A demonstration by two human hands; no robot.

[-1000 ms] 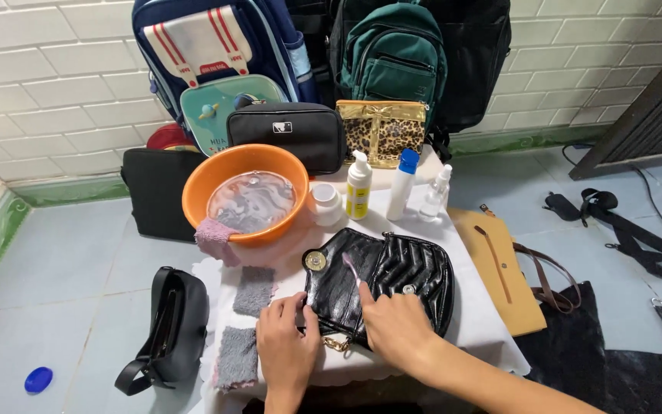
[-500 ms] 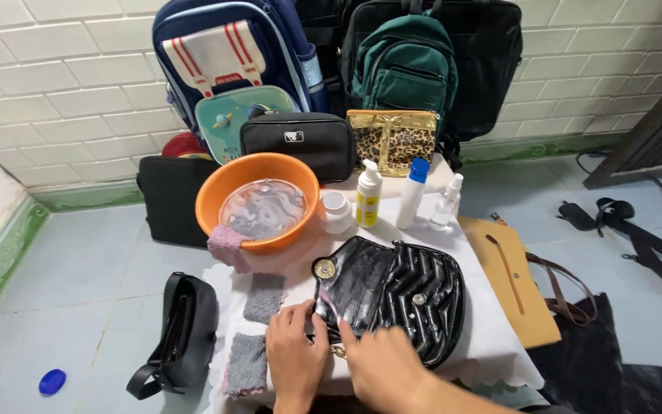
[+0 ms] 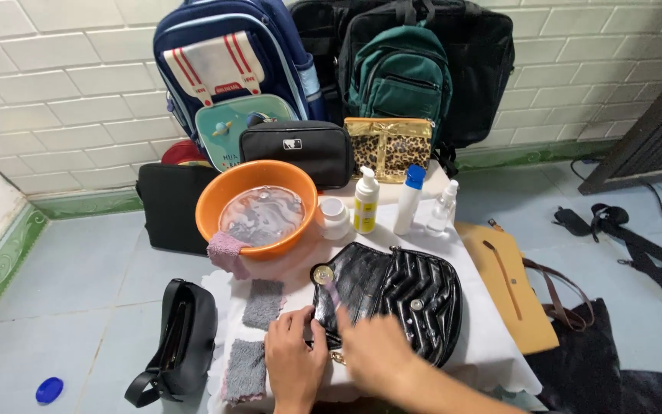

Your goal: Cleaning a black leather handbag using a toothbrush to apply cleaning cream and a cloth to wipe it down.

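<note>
A shiny black quilted handbag [image 3: 404,295] lies with its flap open on a small table with a white cloth [image 3: 484,337]. My left hand [image 3: 294,359] rests on the bag's near left edge, fingers curled against it. My right hand [image 3: 373,349] lies over the bag's open flap; a thin pinkish object, blurred, sticks up from its fingers near the round clasp [image 3: 322,274]. What exactly that object is I cannot tell.
An orange basin of soapy water [image 3: 258,207] with a pink cloth on its rim, a white jar [image 3: 335,217], two bottles and a spray bottle [image 3: 442,205] stand behind the bag. Two grey cloths [image 3: 254,337] lie left. Backpacks and pouches line the wall; a black bag [image 3: 181,345] and tan bag [image 3: 511,284] lie on the floor.
The camera has moved closer and tilted. My right hand has slid left across the bag toward the clasp. My left hand stays at the bag's left edge.
</note>
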